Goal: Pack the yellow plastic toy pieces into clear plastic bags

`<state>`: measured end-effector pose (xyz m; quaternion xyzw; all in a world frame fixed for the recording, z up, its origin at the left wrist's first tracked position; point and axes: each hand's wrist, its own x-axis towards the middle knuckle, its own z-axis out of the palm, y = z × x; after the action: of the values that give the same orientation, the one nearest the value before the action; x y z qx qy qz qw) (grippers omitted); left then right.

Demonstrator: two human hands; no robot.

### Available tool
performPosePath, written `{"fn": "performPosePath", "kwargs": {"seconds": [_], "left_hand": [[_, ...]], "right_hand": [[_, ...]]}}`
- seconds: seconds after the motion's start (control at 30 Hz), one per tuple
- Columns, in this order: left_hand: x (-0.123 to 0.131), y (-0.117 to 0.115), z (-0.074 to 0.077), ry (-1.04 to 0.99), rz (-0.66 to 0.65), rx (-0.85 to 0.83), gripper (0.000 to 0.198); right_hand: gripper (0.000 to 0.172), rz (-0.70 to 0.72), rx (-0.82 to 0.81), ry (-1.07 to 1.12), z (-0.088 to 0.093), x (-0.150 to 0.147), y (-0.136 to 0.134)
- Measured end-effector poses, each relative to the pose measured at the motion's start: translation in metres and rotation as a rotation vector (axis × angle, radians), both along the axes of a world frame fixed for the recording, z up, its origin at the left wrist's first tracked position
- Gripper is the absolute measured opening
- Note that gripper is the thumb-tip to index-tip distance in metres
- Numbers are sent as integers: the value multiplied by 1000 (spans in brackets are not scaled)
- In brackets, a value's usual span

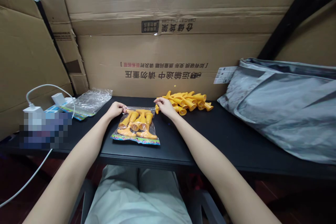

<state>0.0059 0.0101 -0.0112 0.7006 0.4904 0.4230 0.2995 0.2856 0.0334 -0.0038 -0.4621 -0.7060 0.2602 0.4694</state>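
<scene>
left hand (115, 108), right hand (164, 105) pinch crinkly clear bag (136, 127).

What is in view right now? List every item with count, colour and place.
filled bag: one, clear with orange pieces inside, table centre
loose pieces: one pile, number unclear, orange, behind the filled bag to its right
empty bags: small stack, clear, table rear left
chargers: two, white, table left, with a white cable
grey bag: one, table right
boxes: several, brown cardboard, behind the table
table: one, black
left hand: curled on the filled bag's top-left corner
right hand: at the filled bag's top-right corner, grip unclear
</scene>
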Motion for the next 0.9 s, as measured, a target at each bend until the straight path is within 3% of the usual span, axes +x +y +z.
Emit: {"fn": "performPosePath", "kwargs": {"seconds": [0.1, 0.2, 0.33, 0.47, 0.67, 0.9], "left_hand": [[8, -3, 1, 1, -46, 33, 25], [19, -6, 2, 2, -99, 66, 25], [28, -10, 3, 32, -114, 111, 24], [33, -16, 8, 124, -98, 217, 25], [41, -25, 16, 222, -84, 329, 29], [43, -24, 12, 191, 25, 424, 27]], "right_hand": [[12, 29, 48, 76, 2, -4, -1], [7, 111, -44, 127, 5, -6, -6], [20, 221, -200, 203, 10, -3, -11], [26, 221, -240, 322, 14, 0, -12], [23, 274, -218, 151, 10, -17, -21], [25, 415, -284, 18, 8, -35, -37]]}}
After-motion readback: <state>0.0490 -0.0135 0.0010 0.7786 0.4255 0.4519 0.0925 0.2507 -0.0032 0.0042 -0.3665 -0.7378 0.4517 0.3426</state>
